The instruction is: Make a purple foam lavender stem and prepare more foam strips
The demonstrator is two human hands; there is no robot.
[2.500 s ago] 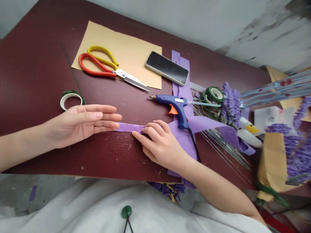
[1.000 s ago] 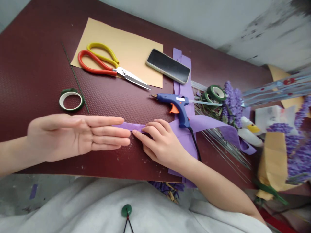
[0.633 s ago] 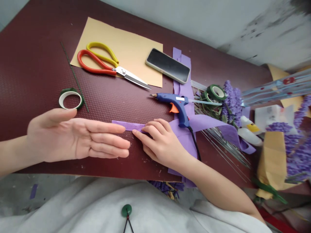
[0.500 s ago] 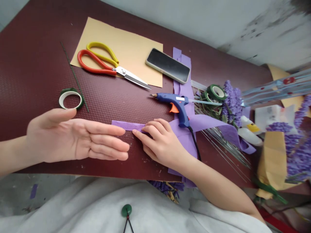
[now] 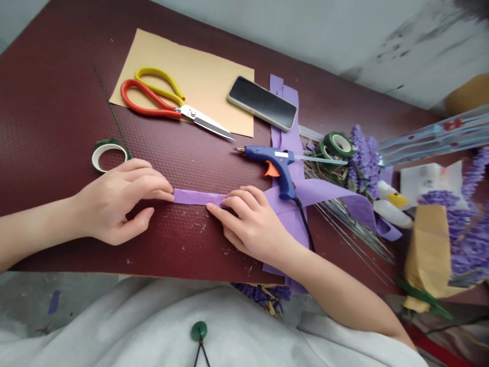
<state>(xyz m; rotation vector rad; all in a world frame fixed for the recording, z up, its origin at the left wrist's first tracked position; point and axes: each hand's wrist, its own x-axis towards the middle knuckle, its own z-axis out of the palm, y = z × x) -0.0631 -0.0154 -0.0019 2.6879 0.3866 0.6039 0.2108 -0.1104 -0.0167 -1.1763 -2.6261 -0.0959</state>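
A narrow folded purple strip [image 5: 198,197] lies flat on the dark red table [image 5: 183,239]. My left hand [image 5: 120,201], palm down, is at the strip's left end with its fingertips close to the edge; thumb and fingers are apart with nothing between them. The fingertips of my right hand [image 5: 248,219] press on the strip's right end, which they partly hide. Just beyond that hand, a blue glue gun [image 5: 280,165] with an orange trigger rests on wider purple paper [image 5: 292,137].
Red and yellow scissors [image 5: 193,113] and a phone [image 5: 262,102] lie on tan paper [image 5: 198,66]. A green tape roll [image 5: 110,155] and thin stem [image 5: 112,112] are beyond my left hand. Purple flowers [image 5: 362,160], wires [image 5: 355,234] and a wrapped bouquet [image 5: 430,250] crowd the right.
My left hand has turned from palm up to palm down and drawn back left, its fingertips now by the strip's left end. My right hand stays on the strip.
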